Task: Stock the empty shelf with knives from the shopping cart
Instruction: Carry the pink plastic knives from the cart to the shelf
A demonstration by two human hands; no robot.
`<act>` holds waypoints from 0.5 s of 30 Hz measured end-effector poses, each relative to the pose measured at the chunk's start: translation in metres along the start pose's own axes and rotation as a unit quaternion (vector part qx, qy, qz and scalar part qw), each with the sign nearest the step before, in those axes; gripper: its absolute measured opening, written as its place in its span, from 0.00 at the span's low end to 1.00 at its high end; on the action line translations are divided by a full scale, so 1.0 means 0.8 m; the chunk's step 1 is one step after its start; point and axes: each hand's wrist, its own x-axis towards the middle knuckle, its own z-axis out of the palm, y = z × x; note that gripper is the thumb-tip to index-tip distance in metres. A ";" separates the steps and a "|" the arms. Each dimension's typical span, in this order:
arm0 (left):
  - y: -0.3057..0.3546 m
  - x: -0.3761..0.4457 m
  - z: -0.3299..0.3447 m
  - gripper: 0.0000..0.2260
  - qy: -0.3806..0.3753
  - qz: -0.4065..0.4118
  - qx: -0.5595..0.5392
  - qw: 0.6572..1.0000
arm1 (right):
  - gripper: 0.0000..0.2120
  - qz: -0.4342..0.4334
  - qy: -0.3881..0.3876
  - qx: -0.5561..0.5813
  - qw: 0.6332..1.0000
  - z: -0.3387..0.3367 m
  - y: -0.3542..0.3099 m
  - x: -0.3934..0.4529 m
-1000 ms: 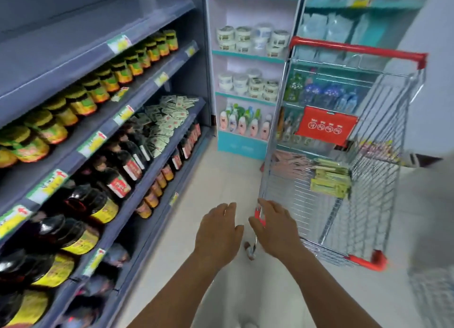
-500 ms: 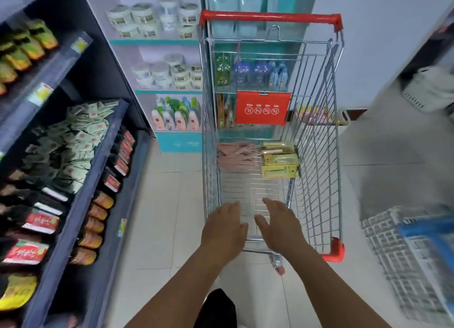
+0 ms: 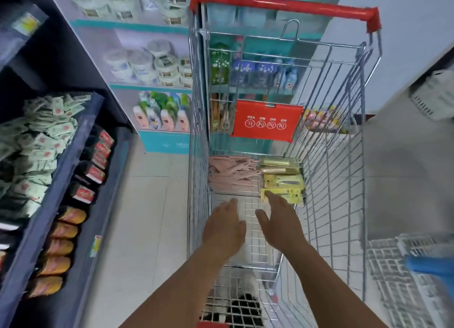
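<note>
Flat yellow-green carded knife packs (image 3: 282, 180) lie stacked at the far end of a silver wire shopping cart (image 3: 344, 180), just beyond the fingertips of a person's right hand (image 3: 280, 221), whose straight, loosely spread fingers reach over the cart floor and overlap the nearest pack's near edge; whether they actually touch it cannot be told. Beside the yellow packs, ahead of the fingers of the left hand (image 3: 224, 225), sits a heap of pale pink plastic knives (image 3: 232, 173), clear of that hand. The left hand hovers palm down over the wire floor with fingers extended and relaxed, holding nothing; the right hand likewise grips nothing. The two hands sit close together, thumbs toward each other with a narrow gap between, both forearms reaching in over the cart's near end. Past the knives, on the cart's far wall, hangs a red plastic warning flap (image 3: 267, 122) printed with four white prohibition symbols, and above it runs the red cart handle bar (image 3: 282, 4). To the left of the left hand stands a dark blue shelving unit (image 3: 61, 180) carrying pale green sachets (image 3: 36, 136), red-labelled dark bottles (image 3: 95, 160) and orange-labelled bottles (image 3: 66, 232) lower down. Farther off, behind the cart, a white-and-teal display (image 3: 162, 141) holds white tubs and pastel bottles. To the right of the right hand, a white lattice plastic basket with a blue handle (image 3: 405, 278) rests on the pale tiled floor (image 3: 147, 217).
</note>
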 end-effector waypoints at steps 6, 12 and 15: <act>-0.012 0.089 0.034 0.30 -0.014 -0.087 -0.035 0.995 | 0.31 -0.042 -0.062 -0.049 0.996 0.018 0.025 0.117; -0.022 0.175 0.083 0.31 -0.026 -0.150 -0.038 0.988 | 0.33 -0.072 -0.124 -0.131 0.981 0.064 0.066 0.231; -0.031 0.213 0.112 0.31 -0.033 -0.156 -0.006 0.987 | 0.35 -0.096 -0.146 -0.178 0.968 0.089 0.082 0.273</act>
